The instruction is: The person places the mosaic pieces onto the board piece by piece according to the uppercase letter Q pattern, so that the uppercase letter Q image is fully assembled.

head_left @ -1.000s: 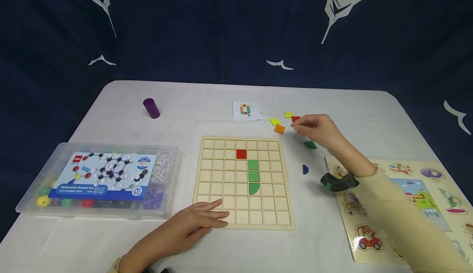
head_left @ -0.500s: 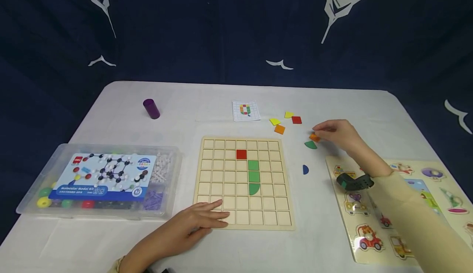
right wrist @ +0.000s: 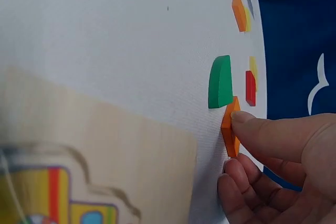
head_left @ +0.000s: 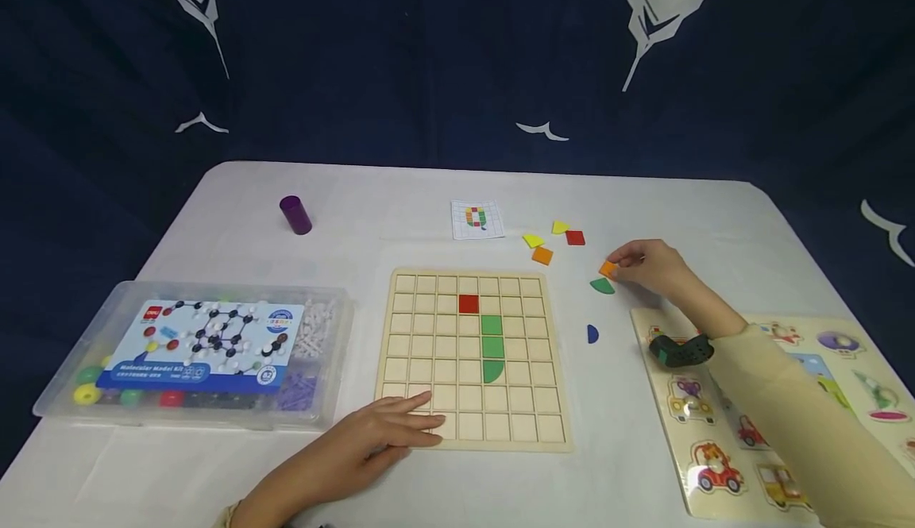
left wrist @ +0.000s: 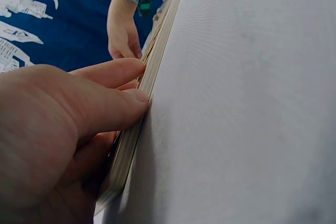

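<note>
My right hand pinches an orange square tile between thumb and fingers, at the right of the loose tiles. A green quarter-circle tile lies just beside it. The fairly straight fingers of my left hand rest on the near left corner of a wooden grid board; in the left wrist view the thumb lies against the board's edge. One red square, two green squares and a green quarter-circle sit in the board's cells.
Behind the board lie a pattern card, yellow tiles, another orange tile and a red tile. A blue half-circle is right of the board. A molecular model kit box, purple cup and picture puzzle stand around.
My right hand has moved right and nearer from beside the loose red tile to the orange tile, which it now pinches. My left hand stays on the board's corner.
</note>
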A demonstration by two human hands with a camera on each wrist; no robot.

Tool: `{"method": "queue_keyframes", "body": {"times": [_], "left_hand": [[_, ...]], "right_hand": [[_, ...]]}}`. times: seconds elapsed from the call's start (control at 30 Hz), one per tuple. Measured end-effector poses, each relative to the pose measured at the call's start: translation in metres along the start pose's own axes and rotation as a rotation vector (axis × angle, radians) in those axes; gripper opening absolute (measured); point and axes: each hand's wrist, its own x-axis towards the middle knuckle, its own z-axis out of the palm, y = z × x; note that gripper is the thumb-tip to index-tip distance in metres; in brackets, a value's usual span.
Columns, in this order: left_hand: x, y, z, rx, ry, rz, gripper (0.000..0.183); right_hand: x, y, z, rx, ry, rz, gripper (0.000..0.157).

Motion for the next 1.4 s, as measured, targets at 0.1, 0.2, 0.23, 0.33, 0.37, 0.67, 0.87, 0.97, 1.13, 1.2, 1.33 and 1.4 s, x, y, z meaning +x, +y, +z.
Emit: {"method": "queue_keyframes", "body": {"times": [0.1, 0.2, 0.23, 0.33, 0.37, 0.67, 0.87, 0.97, 1.13, 1.2, 1.33, 1.4], "left_hand": [[0.0, 0.001, 0.0, 0.005, 0.004, 0.002, 0.039], [0.0, 0.001, 0.0, 0.013, 0.011, 0.01, 0.039], [0.0, 0.001, 0.0, 0.013, 0.012, 0.012, 0.039], [0.001, 0.0, 0.0, 0.009, 0.011, 0.015, 0.04], [0.001, 0.0, 0.0, 0.006, 0.01, 0.015, 0.04], [0.0, 0.0, 0.001, -0.011, 0.007, 0.002, 0.041], [0.0, -0.001, 0.001, 0.011, 0.02, 0.036, 0.039], [0.001, -0.002, 0.001, 0.019, 0.023, 0.047, 0.038], [0.001, -0.002, 0.001, 0.014, 0.018, 0.034, 0.039], [0.001, -0.001, 0.001, 0.006, 0.014, 0.02, 0.039], [0.002, 0.0, 0.001, -0.009, 0.004, -0.003, 0.039], [0.002, 0.0, 0.001, -0.012, 0.0, -0.008, 0.04]], "right_hand": [[-0.001, -0.002, 0.0, -0.022, 0.0, -0.033, 0.024], [0.0, -0.004, 0.001, -0.036, 0.006, -0.059, 0.022], [-0.001, -0.005, 0.001, -0.038, 0.009, -0.061, 0.022], [-0.001, -0.006, 0.002, -0.034, 0.025, -0.049, 0.019], [-0.001, -0.006, 0.002, -0.028, 0.036, -0.041, 0.017], [0.0, -0.02, 0.004, 0.145, 0.115, -0.012, 0.014], [-0.004, -0.055, 0.013, 0.291, 0.041, -0.098, 0.017], [-0.006, -0.074, 0.022, 0.346, 0.01, -0.144, 0.016], [-0.01, -0.104, 0.043, 0.451, -0.052, -0.167, 0.014], [-0.011, -0.114, 0.052, 0.473, -0.078, -0.17, 0.013], [-0.012, -0.131, 0.073, 0.507, -0.131, -0.196, 0.01], [-0.014, -0.138, 0.083, 0.499, -0.147, -0.218, 0.008]]}}
